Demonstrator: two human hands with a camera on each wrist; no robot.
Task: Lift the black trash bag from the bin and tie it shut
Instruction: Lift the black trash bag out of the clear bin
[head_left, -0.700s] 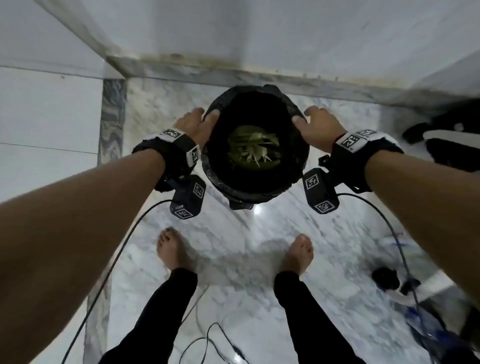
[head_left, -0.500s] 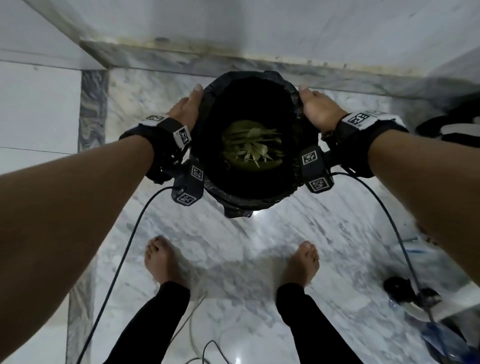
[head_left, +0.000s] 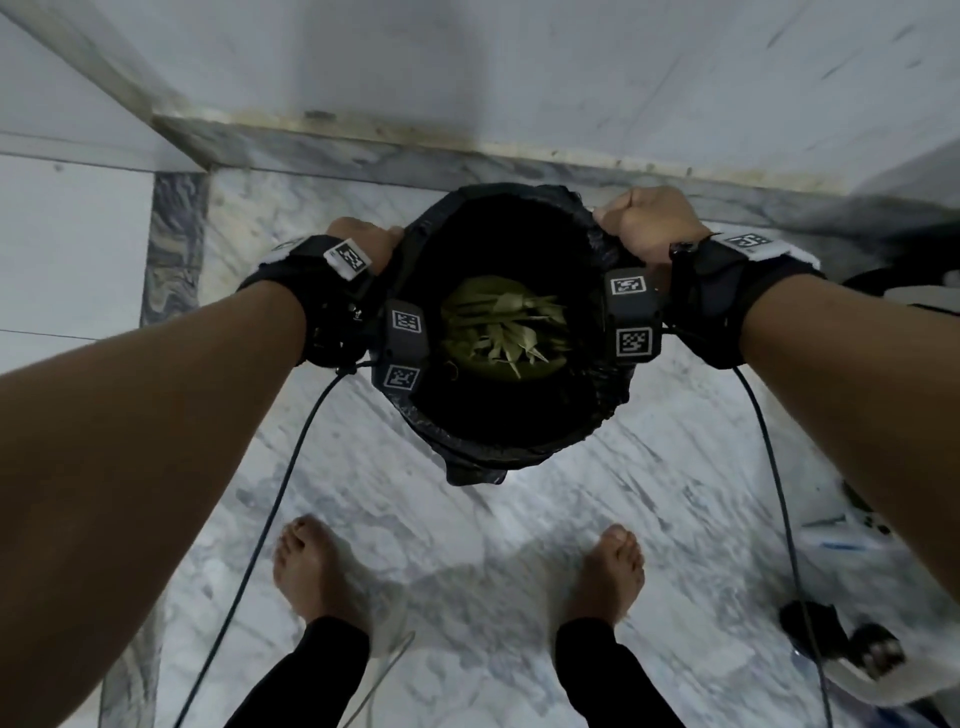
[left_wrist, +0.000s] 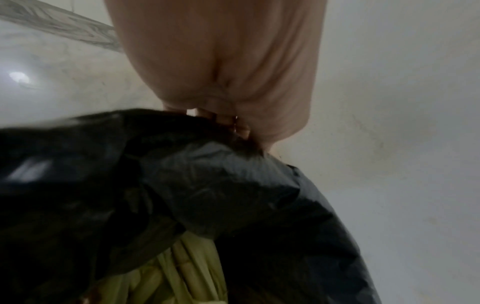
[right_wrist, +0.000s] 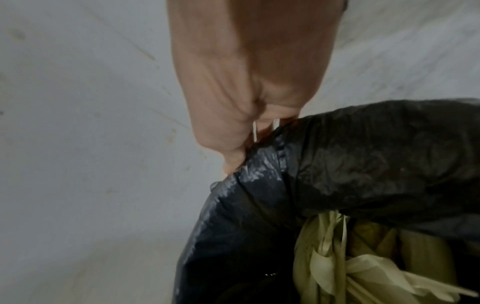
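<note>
On opposite sides of the bin's mouth, the left hand (head_left: 363, 241) and right hand (head_left: 647, 223) each curl their fingers around the black trash bag (head_left: 519, 447) rim, which lies between them, above the leaves (head_left: 501, 332).

No readable words, brands or numbers anywhere; only black-and-white square code markers (head_left: 405, 321) on the wrist-worn camera units and straps. Undecipherable as text.

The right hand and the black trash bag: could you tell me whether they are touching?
Touching. The right wrist view shows the right hand with its fingers curled around the gathered rim of the black trash bag.
</note>
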